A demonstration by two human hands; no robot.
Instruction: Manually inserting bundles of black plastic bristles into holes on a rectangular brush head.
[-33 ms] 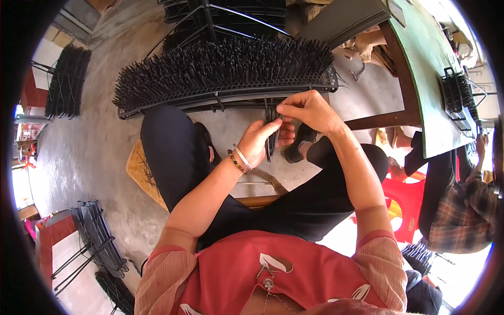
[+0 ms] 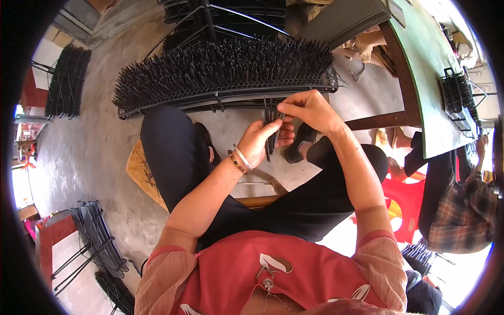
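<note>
Between my knees, my left hand (image 2: 256, 140) is wrapped round a loose bundle of thin black rods (image 2: 270, 111). Their ends stick out above and below its fingers. My right hand (image 2: 311, 112) meets the bundle from the right, thumb and forefinger pinched at the rods' upper part. How many rods it grips is too small to tell. Just beyond both hands stands a long black perforated rack (image 2: 218, 97), densely filled with upright black rods (image 2: 220, 65). Neither hand touches this rack.
A green-topped table (image 2: 433, 84) stands at the right, carrying a smaller filled rack (image 2: 458, 94). Behind it sits a co-worker in a plaid shirt (image 2: 462, 215), near a red plastic stool (image 2: 407, 202). More black racks (image 2: 68, 81) stand at the left. A wooden board (image 2: 139, 170) lies beside my left knee.
</note>
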